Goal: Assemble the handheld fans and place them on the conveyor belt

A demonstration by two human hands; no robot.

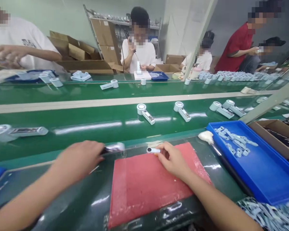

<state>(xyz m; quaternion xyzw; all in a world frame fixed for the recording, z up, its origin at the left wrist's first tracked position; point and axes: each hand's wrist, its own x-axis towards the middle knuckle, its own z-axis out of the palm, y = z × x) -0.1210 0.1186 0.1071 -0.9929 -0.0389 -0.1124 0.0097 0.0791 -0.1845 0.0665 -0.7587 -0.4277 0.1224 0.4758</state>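
My left hand is closed around what looks like a handheld fan. Its blurred handle, dark with a pale end, sticks out to the right, and the rest is hidden under my fingers. In my right hand, fingertips pinch a small pale-blue plastic cover with a dark oval at its left end. That cover is held over the far edge of a red mat on the bench.
Handheld fans with exposed circuit boards lie along the green conveyor. At right, a blue tray holds pale covers, beside a dark-shafted tool and a cardboard box. Co-workers sit opposite. A slanted post crosses the right.
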